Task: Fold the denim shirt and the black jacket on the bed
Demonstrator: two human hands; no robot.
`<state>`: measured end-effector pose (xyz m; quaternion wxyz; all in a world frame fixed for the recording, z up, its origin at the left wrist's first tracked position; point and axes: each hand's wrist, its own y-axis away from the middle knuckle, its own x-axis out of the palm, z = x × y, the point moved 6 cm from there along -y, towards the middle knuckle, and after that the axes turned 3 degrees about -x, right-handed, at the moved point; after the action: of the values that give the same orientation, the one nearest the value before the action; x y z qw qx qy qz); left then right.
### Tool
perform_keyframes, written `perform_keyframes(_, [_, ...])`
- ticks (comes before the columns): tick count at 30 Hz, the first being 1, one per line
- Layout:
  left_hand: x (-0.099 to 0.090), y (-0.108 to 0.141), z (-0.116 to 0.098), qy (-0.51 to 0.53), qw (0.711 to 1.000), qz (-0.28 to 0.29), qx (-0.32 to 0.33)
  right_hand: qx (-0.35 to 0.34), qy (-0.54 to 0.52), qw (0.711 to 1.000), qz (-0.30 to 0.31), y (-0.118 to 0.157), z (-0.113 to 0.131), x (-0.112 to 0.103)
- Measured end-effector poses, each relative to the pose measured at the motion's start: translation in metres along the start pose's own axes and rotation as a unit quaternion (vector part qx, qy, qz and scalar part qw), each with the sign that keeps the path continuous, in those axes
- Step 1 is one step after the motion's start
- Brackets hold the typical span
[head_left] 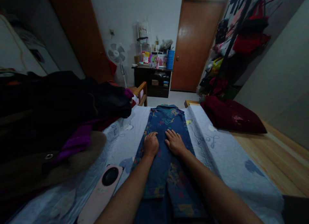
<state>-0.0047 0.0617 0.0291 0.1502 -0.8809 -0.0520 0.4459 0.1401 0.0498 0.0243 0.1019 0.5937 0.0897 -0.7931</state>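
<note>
"Where's that blue garment?"

"Just right of the pink phone, long axis stretching well beyond it!"

"And the grip?"

"Left hand rests on the cloth, nearer the phone, fingers curled; can't tell if it's pinching fabric. Right hand, farther from the phone, lies flat there, fingers slightly spread."

"Textures?"

"Matte, flower-printed, denim-looking, straight legs at the phone's end. Smooth black disc on the phone, soft rumpled pale sheet under both."
</note>
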Motion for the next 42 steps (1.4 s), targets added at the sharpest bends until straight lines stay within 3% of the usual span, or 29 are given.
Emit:
perform_keyframes(4, [0.001, 0.001, -0.001, 0.010, 0.999, 0.036, -0.020, 0.090, -0.014, 0.996, -0.003, 0.012, -0.025, -0.004])
perform_keyframes(6, [0.001, 0.002, 0.000, 0.019, 0.998, 0.048, -0.031, 0.114, -0.031, 0.993, -0.013, 0.021, -0.024, -0.005])
perform_keyframes(8, [0.001, 0.001, 0.002, 0.025, 0.998, 0.054, -0.038, 0.097, -0.046, 0.994, -0.027, 0.032, -0.010, -0.004])
perform_keyframes(11, [0.001, -0.002, 0.004, 0.028, 0.996, 0.075, -0.038, 0.018, -0.059, 0.998, -0.016, 0.052, 0.024, 0.003])
perform_keyframes(15, [0.002, 0.000, 0.001, 0.031, 0.989, 0.145, 0.001, -0.020, -0.044, 0.999, 0.011, 0.070, 0.046, 0.011])
perform_keyframes(19, [-0.012, 0.032, -0.002, 0.022, 0.976, 0.211, 0.045, -0.022, -0.028, 0.999, 0.004, 0.072, 0.045, 0.008])
perform_keyframes(23, [-0.035, 0.095, -0.005, -0.029, 0.966, 0.245, 0.076, -0.018, -0.030, 0.999, 0.017, 0.074, 0.046, 0.007])
perform_keyframes(26, [-0.047, 0.135, -0.006, -0.109, 0.962, 0.235, 0.087, -0.017, -0.039, 0.998, 0.040, 0.081, 0.052, 0.010])
perform_keyframes(29, [-0.052, 0.152, -0.008, -0.153, 0.964, 0.198, 0.094, -0.025, -0.038, 0.997, 0.065, 0.096, 0.058, 0.012])
perform_keyframes(42, [-0.051, 0.154, -0.007, -0.161, 0.968, 0.163, 0.104, -0.062, -0.083, 0.993, 0.063, 0.198, 0.067, -0.004])
